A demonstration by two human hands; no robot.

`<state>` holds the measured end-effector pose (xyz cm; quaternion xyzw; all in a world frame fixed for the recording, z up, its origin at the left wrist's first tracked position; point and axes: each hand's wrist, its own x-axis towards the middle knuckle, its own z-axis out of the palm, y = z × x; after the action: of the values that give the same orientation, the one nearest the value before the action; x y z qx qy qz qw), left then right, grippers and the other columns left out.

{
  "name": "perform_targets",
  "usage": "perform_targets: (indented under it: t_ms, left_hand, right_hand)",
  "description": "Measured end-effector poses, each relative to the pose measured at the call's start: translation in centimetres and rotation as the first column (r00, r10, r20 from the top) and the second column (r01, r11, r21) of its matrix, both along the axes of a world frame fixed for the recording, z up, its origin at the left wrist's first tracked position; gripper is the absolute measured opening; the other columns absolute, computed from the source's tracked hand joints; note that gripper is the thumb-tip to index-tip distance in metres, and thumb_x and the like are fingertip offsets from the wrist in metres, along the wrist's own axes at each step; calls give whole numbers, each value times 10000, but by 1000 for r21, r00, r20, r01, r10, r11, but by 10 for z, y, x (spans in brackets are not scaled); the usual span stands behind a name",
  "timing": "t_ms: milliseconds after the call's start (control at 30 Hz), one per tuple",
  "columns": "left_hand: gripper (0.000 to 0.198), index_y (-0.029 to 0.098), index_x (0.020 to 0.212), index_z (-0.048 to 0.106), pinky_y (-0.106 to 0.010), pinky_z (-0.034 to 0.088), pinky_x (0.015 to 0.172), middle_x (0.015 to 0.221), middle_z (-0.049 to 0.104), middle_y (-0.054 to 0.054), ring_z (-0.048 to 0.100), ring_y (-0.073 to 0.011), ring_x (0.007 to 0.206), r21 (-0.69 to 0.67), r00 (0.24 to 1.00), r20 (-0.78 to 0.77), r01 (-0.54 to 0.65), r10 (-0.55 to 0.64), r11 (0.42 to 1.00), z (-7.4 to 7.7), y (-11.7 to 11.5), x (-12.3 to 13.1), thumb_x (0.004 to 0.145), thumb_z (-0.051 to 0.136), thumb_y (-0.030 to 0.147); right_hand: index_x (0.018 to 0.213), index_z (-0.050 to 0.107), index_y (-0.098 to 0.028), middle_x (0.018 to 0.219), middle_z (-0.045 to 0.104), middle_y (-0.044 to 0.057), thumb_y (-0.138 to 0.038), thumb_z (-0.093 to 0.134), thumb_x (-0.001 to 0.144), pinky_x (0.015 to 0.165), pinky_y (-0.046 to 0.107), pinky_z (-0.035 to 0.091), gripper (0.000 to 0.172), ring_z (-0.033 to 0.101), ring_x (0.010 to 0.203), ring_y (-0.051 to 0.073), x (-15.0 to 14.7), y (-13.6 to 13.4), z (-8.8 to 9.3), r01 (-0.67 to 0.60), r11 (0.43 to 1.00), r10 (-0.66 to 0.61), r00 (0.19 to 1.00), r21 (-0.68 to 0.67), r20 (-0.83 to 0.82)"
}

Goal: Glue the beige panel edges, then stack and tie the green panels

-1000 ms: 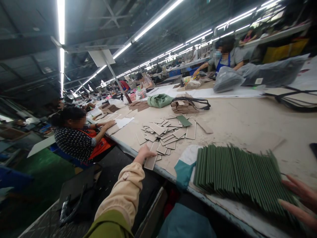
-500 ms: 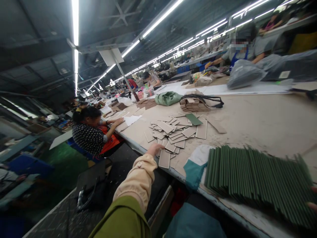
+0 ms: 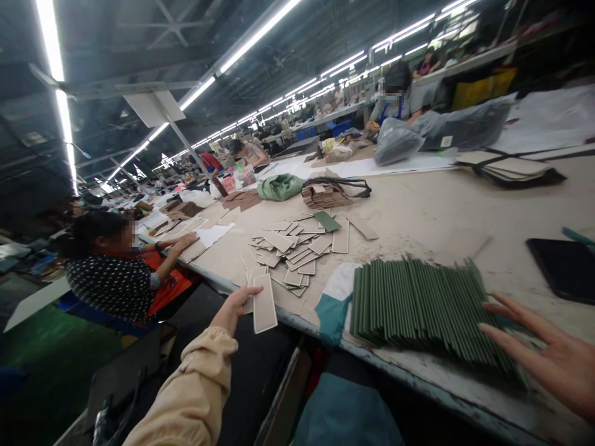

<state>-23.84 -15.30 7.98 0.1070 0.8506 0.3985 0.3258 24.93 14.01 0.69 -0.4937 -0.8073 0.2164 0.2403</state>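
Note:
My left hand (image 3: 236, 305) pinches thin beige rectangular panels with pale borders; the front beige panel (image 3: 264, 305) hangs over the table's near edge, and part of another shows behind it. Just beyond lies a loose heap of similar panels (image 3: 297, 248), with one green panel (image 3: 327, 221) on top. On the right, my right hand (image 3: 542, 347) has its fingers stretched out and apart at the right end of a long row of green panels (image 3: 418, 303) standing on edge. Its fingertips are at the last panels; whether they press on them I cannot tell.
A teal and white cloth (image 3: 335, 310) drapes over the table edge. A black phone-like slab (image 3: 564, 269) lies at right. Behind the heap are a strapped brown bundle (image 3: 328, 192) and a green bag (image 3: 279, 187). One person (image 3: 116, 266) sits at left, another (image 3: 395, 102) works across the table.
My left hand has drawn beige panels off the heap toward me, past the table edge. My right hand has come further into view beside the green row. The view has turned right.

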Motion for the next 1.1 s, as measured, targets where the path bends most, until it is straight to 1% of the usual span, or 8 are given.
perform_targets:
  t_ms: [167,233,333,500,700,800,933,1100]
  left_hand:
    - [424,161,1118,563,-343,570,741,988,710,-90,686,-229,860,107,988,-153,48,-31,993,28,-15,15,780,609,413]
    - [504,165,1187,530,-350,549,799,1058,692,-89,664,-243,933,35,937,-315,169,-150,985,38,4,25,757,621,413]
    - [447,180,1109,578,-377,482,903,1073,681,-93,615,-286,1026,-199,773,-512,318,-375,927,45,51,42,712,657,369]
    - [310,194,912,625,-404,431,905,992,690,-108,604,-335,1022,-377,655,-508,415,-559,828,21,129,71,621,711,257]
    - [326,169,816,620,-389,438,843,920,692,-135,618,-344,966,-423,596,-480,486,-644,765,-18,160,80,521,758,185]
    - [280,167,783,622,-371,450,824,880,694,-106,625,-314,922,-354,612,-492,509,-619,784,-18,160,75,542,755,216]
    - [269,173,884,634,-323,482,782,884,699,-55,638,-233,847,-112,665,-539,553,-518,826,6,151,70,672,677,334]
    - [460,166,1108,534,-307,489,809,1039,669,-70,626,-197,922,380,800,-577,443,-167,812,34,141,70,778,588,483]
  right_hand:
    - [1354,455,-344,1265,629,85,-650,515,737,707,420,474,691,604,523,195,-7,-11,17,-2,987,-7,998,-160,-55]
    - [1341,480,-304,1222,652,103,-647,522,719,697,410,481,711,600,526,203,-11,-15,24,-13,984,1,997,-175,-73]
    - [1361,466,-281,1210,658,99,-651,512,716,658,390,490,745,535,452,164,-15,-20,33,-27,984,14,997,-176,-73]
    - [1380,453,-260,1175,674,71,-616,519,777,662,365,504,704,564,498,154,-16,-21,30,-71,992,59,992,-107,-113]
    - [1380,454,-226,1160,679,63,-539,510,830,770,384,526,635,676,831,236,-15,-19,25,-114,991,103,983,-64,-151]
    - [1376,461,-221,1163,678,62,-511,511,844,825,389,520,608,670,927,246,-14,-20,27,-108,992,97,980,-57,-174]
    - [1367,477,-210,1136,689,74,-499,516,849,803,385,528,594,685,858,234,-12,-20,27,-66,997,60,980,-29,-189]
    - [1357,493,-230,1103,704,59,-511,539,835,719,359,541,594,687,732,204,-11,-18,20,-40,999,46,979,33,-198]
